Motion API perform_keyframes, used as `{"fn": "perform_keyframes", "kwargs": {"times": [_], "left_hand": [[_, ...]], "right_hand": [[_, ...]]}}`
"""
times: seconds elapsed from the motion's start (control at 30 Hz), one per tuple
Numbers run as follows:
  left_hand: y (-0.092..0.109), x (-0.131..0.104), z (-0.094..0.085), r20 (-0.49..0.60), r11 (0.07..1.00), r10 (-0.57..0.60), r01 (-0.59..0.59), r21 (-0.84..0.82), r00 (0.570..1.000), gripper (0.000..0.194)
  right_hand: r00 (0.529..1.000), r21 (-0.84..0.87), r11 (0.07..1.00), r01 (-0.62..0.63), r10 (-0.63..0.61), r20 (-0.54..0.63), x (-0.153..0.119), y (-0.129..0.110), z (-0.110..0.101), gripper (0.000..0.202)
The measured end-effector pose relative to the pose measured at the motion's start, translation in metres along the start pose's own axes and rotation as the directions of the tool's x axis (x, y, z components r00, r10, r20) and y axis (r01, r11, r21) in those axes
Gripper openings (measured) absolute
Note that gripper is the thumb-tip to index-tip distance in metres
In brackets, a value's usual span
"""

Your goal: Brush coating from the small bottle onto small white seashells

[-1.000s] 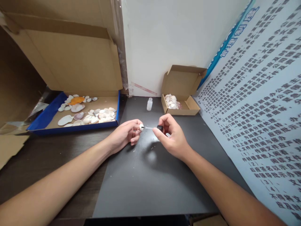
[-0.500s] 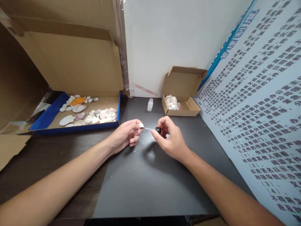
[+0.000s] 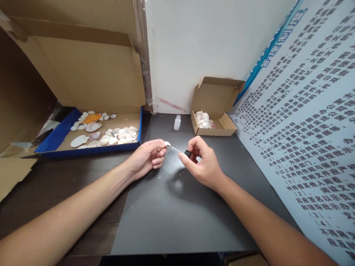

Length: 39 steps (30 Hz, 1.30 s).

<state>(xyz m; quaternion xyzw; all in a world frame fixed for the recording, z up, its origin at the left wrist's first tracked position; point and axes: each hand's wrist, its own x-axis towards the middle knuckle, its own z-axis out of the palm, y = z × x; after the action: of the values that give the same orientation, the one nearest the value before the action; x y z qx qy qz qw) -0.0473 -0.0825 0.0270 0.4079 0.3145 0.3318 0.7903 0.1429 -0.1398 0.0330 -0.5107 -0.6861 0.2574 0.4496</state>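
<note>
Between the fingertips of my left hand (image 3: 149, 156) is a small white seashell (image 3: 167, 144). My right hand (image 3: 203, 160) pinches the black cap of a brush applicator (image 3: 188, 153). Its clear stem slants up to the left, and the dark brush tip touches or nearly touches the shell. Behind my hands a small translucent bottle (image 3: 177, 123) stands upright on the grey mat (image 3: 166, 218), with no cap on its neck. My other left fingers are curled in.
At the left, an open blue-edged cardboard box (image 3: 94, 150) holds many shells and an orange one (image 3: 92, 118). A smaller open cardboard box (image 3: 216, 132) with white shells (image 3: 202, 120) stands at the back right. A printed board (image 3: 313, 122) leans along the right side.
The shell and the brush tip have moved up slightly. The applicator tilts more, with its cap lower than its tip. Both hands keep their grip.
</note>
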Motion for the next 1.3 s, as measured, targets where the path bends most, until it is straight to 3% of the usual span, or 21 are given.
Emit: {"fn": "perform_keyframes", "kwargs": {"times": [0.17, 0.3, 0.43, 0.53, 0.67, 0.8, 0.97, 1.1, 1.2, 1.3], "left_hand": [[-0.0012, -0.0001, -0.0014, 0.008, 1.000, 0.007, -0.007, -0.001, 1.000, 0.019], [-0.0019, 0.0004, -0.0017, 0.007, 1.000, 0.008, -0.008, 0.000, 1.000, 0.024], [-0.0017, 0.0007, -0.0019, 0.007, 1.000, 0.014, -0.014, 0.005, 1.000, 0.022], [-0.0018, 0.0005, -0.0028, 0.007, 1.000, 0.011, -0.011, 0.011, 1.000, 0.023], [-0.0021, 0.0003, -0.0029, 0.015, 1.000, 0.006, -0.006, 0.023, 1.000, 0.019], [-0.0024, 0.0006, -0.0017, 0.015, 0.999, -0.002, 0.001, 0.035, 1.000, 0.012], [-0.0025, 0.0008, -0.0017, -0.011, 0.999, 0.001, 0.000, 0.037, 1.000, 0.009], [-0.0022, 0.0003, -0.0010, -0.009, 0.999, -0.010, 0.010, 0.032, 1.000, 0.010], [-0.0022, 0.0003, -0.0002, -0.012, 0.999, -0.009, 0.009, 0.035, 1.000, 0.011], [-0.0027, 0.0009, -0.0003, -0.011, 0.999, -0.008, 0.008, 0.038, 1.000, 0.012]], "right_hand": [[0.999, -0.046, 0.999, -0.008, 0.005, -0.046, 0.0005, 0.0006, 0.0008, 0.028], [1.000, -0.016, 1.000, 0.025, -0.025, -0.008, 0.0006, 0.0001, 0.0013, 0.029], [0.999, -0.056, 0.998, -0.011, 0.008, -0.051, 0.0002, 0.0000, 0.0010, 0.029], [1.000, -0.003, 1.000, 0.007, -0.007, 0.000, 0.0000, 0.0005, 0.0005, 0.029], [1.000, -0.067, 0.998, -0.010, 0.009, -0.021, 0.0008, 0.0015, 0.0001, 0.026], [1.000, 0.036, 0.999, 0.010, -0.009, -0.008, 0.0014, 0.0006, -0.0008, 0.023], [1.000, -0.001, 1.000, -0.022, 0.022, -0.017, 0.0016, 0.0010, -0.0013, 0.018], [0.999, 0.122, 0.992, -0.019, 0.016, 0.031, 0.0015, 0.0016, -0.0008, 0.017], [0.999, 0.055, 0.998, -0.031, 0.032, -0.019, 0.0022, 0.0021, -0.0008, 0.018], [0.999, 0.138, 0.989, -0.045, 0.046, -0.007, 0.0028, 0.0022, -0.0015, 0.019]]}}
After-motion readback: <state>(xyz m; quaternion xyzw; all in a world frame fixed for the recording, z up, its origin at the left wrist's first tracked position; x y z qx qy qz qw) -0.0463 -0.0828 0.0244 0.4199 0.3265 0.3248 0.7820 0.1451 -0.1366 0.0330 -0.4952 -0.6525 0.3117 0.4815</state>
